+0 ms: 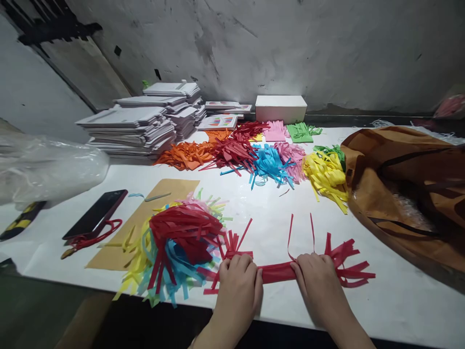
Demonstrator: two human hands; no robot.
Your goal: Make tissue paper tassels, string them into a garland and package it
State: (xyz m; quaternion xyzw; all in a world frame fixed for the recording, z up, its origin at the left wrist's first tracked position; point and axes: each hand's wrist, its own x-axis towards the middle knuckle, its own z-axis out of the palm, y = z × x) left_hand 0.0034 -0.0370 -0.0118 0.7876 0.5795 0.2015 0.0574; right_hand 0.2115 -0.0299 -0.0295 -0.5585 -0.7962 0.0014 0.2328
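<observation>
A red tissue-paper tassel [278, 273] with fringed ends lies across the table near its front edge. My left hand [240, 278] is closed round its left part, with cut strips sticking out beyond. Toward the other end, my right hand [317, 281] grips the same tassel, and its fringe fans out to the right. Two thin red strips stand up by my right fingers. Just left of my left hand sits a heap of finished-looking tassels, with a red tassel [189, 225] on top of blue, yellow and pink ones.
Farther back lie orange [191, 155], blue [271, 165] and yellow fringed bundles [327, 177]. Stacks of white boards [127, 128] and a white box [281, 108] stand by the wall. A brown bag [392, 169] fills the right side; a phone [96, 214] and brown paper [145, 203] lie left.
</observation>
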